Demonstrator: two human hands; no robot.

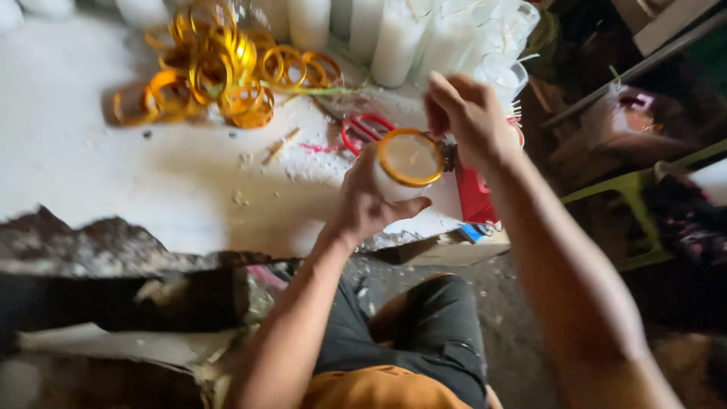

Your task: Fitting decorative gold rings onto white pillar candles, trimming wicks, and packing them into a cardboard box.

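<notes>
- Orange rings (216,68) lie piled on the white table (68,144); red scissors (363,130) just beyond the hands, white candles (394,38) standing behind.
- The candle jar (405,167), white wax with an orange rim, is held above the table edge.
- Left hand (363,201) is wrapped around the jar; right hand (469,117) pinches at its rim, fingers bunched.

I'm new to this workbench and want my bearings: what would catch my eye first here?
First, the white candle with an orange ring at centre, held up by the left hand while the right hand works at its rim. Next, the heap of orange rings at upper left on the white, wax-spattered table. Behind, a row of tall white candles lines the top edge.
</notes>
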